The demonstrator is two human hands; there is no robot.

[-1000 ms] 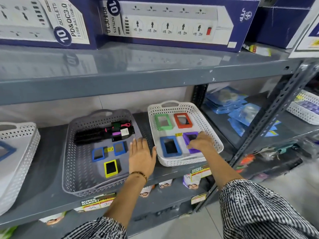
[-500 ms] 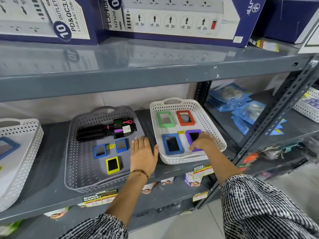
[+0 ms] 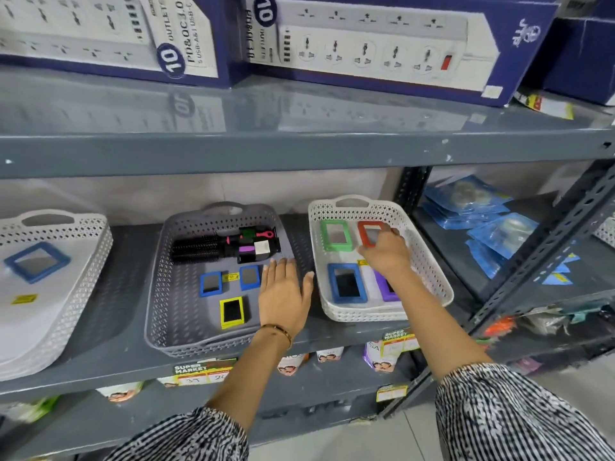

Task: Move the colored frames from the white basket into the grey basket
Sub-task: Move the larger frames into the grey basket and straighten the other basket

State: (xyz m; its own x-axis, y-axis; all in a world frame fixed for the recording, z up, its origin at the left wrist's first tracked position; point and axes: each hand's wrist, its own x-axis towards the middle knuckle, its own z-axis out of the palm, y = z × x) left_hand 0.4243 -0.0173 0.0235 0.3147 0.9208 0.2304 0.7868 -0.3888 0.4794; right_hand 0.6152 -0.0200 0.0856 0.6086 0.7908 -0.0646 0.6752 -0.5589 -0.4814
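The red frame is half covered by the right hand, and most of the purple frame is hidden under that wrist. Shelf price tags can't really be read.

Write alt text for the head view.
The right hand reaches onto the red frame in the white basket, beside green, blue and purple frames. The left hand lies flat in the grey basket.
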